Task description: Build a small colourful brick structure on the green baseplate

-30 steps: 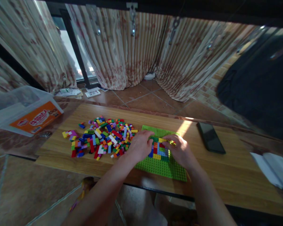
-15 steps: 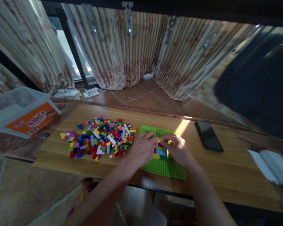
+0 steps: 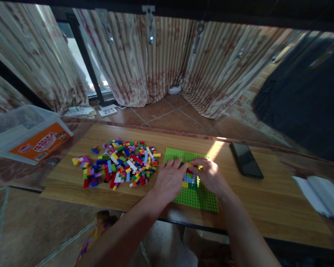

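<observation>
On the green studded baseplate [image 3: 197, 202], a low block of small toy building bricks [image 3: 189, 179] in light blue, yellow, red and dark green is laid together. My left hand [image 3: 170, 180] lies over the plate's left side with its fingers stretched forward. Its thumb reaches the left end of a yellow brick [image 3: 189, 165] at the block's far edge. From the other side, my right hand [image 3: 209, 173] pinches that brick between thumb and forefinger. Both hands partly cover the bricks, and the fingertips hide where the yellow one meets those below.
A loose pile of multicoloured bricks [image 3: 125, 163] spreads over the wooden table [image 3: 284, 207] to the left. A black phone [image 3: 246, 160] lies at the right, beyond it folded white paper [image 3: 320, 196]. A clear plastic box [image 3: 30, 129] with an orange label stands at far left.
My left hand has shifted slightly, its fingers now reaching further forward over the plate. My right hand stays at the yellow brick. The view has moved slightly.
</observation>
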A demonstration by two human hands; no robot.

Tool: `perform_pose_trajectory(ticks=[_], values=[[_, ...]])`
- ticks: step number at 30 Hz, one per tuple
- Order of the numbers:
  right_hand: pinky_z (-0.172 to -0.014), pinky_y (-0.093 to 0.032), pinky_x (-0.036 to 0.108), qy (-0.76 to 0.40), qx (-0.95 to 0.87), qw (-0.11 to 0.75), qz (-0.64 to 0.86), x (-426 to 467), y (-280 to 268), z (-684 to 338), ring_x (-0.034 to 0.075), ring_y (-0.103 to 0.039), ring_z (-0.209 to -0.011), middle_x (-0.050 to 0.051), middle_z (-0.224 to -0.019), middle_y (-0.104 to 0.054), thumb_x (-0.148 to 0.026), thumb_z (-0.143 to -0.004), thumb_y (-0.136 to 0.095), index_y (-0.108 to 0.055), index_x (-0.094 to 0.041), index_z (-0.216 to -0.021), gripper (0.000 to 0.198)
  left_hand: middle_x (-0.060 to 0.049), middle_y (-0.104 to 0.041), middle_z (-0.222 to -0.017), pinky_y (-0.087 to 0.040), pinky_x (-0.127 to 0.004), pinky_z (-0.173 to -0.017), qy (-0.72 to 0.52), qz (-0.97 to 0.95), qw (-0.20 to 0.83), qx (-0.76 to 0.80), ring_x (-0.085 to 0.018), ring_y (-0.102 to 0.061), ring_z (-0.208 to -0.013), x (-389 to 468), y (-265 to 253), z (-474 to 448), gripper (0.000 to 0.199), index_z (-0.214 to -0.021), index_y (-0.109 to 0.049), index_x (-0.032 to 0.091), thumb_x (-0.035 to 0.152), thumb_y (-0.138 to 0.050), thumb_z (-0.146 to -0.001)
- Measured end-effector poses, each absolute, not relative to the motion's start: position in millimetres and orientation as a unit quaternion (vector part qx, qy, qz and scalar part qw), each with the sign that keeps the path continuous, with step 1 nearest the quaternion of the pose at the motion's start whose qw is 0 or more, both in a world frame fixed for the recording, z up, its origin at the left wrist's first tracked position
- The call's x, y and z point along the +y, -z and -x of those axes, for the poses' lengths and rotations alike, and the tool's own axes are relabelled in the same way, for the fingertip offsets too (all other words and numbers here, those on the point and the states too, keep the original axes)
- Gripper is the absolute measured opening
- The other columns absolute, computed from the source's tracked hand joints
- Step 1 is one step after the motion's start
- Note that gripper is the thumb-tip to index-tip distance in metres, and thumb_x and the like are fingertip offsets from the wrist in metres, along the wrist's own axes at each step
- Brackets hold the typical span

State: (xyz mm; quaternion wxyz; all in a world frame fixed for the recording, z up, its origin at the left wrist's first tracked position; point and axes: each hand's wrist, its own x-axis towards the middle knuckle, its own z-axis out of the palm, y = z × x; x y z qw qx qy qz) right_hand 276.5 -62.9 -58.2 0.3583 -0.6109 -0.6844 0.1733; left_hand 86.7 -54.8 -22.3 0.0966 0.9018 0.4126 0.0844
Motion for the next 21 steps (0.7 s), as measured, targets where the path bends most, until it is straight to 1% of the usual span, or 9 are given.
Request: perform_pose_trajectory(ticks=[5, 9, 14, 18, 21], values=[[-0.079, -0.051, 0.037, -0.175, -0.680, 0.364, 0.612, -62.6, 59.2, -275.9, 0.020, -0.064, -0.083, 0.007, -0.090, -0.069, -0.030, -0.081, -0.063, -0.073, -0.020, -0.086, 0.015, -0.008, -0.056, -0.131, -0.046, -0.043, -0.088, -0.069, -0.901, 0.087, 0.419, -0.026, -0.054, -0.110, -57.1, 19.2, -89.8, 0.045, -0.132, -0.050, 0.022, 0.010, -0.041, -0.089], [-0.078, -0.051, 0.035, -0.187, -0.659, 0.358, 0.635, -62.0, 55.7, -273.4, 0.020, -0.064, -0.082, 0.006, -0.087, -0.069, -0.028, -0.077, -0.064, -0.074, -0.020, -0.082, 0.014, -0.010, -0.056, -0.132, -0.047, -0.045, -0.086, -0.055, -0.896, 0.072, 0.435, -0.028, -0.055, -0.109, -61.7, 15.6, -94.4, 0.042, -0.132, -0.051, 0.019, 0.013, -0.037, -0.092], [-0.074, -0.052, 0.033, -0.199, -0.648, 0.337, 0.654, -60.2, 47.7, -268.7, 0.019, -0.065, -0.077, 0.004, -0.083, -0.071, -0.028, -0.077, -0.062, -0.075, -0.023, -0.077, 0.014, -0.012, -0.053, -0.137, -0.045, -0.048, -0.092, -0.048, -0.885, 0.065, 0.459, -0.028, -0.055, -0.113, -66.4, 16.2, -101.9, 0.041, -0.132, -0.051, 0.017, 0.016, -0.031, -0.095], [-0.075, -0.052, 0.033, -0.192, -0.652, 0.335, 0.652, -61.2, 45.1, -267.5, 0.019, -0.066, -0.079, 0.004, -0.084, -0.071, -0.027, -0.078, -0.060, -0.075, -0.023, -0.079, 0.016, -0.010, -0.050, -0.143, -0.046, -0.047, -0.094, -0.045, -0.879, 0.073, 0.469, -0.028, -0.053, -0.117, -68.0, 17.8, -102.4, 0.042, -0.134, -0.050, 0.018, 0.016, -0.031, -0.096], [-0.077, -0.052, 0.033, -0.184, -0.659, 0.336, 0.647, -62.4, 47.8, -269.0, 0.019, -0.065, -0.081, 0.005, -0.086, -0.070, -0.027, -0.080, -0.059, -0.075, -0.022, -0.082, 0.017, -0.010, -0.048, -0.145, -0.046, -0.047, -0.095, -0.058, -0.879, 0.081, 0.466, -0.028, -0.052, -0.119, -67.9, 20.7, -98.9, 0.044, -0.136, -0.047, 0.019, 0.016, -0.035, -0.094]])
